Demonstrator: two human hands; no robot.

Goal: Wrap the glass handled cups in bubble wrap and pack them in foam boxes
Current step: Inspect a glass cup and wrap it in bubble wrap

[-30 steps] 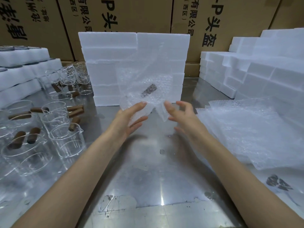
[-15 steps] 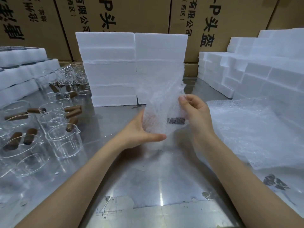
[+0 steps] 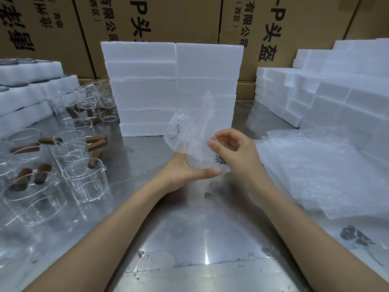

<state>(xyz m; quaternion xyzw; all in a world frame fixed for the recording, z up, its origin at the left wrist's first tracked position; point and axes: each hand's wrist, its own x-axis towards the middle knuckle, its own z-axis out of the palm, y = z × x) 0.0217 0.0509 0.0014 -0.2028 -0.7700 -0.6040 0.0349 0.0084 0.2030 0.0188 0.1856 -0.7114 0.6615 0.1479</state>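
One view only, from the head, close above a metal table [image 3: 189,239], tilted forward and down; foam boxes [image 3: 172,87] stand at twelve o'clock, cups [image 3: 84,180] at nine, bubble wrap sheets [image 3: 315,169] at three (cardboard cartons [image 3: 147,17] close off the back).
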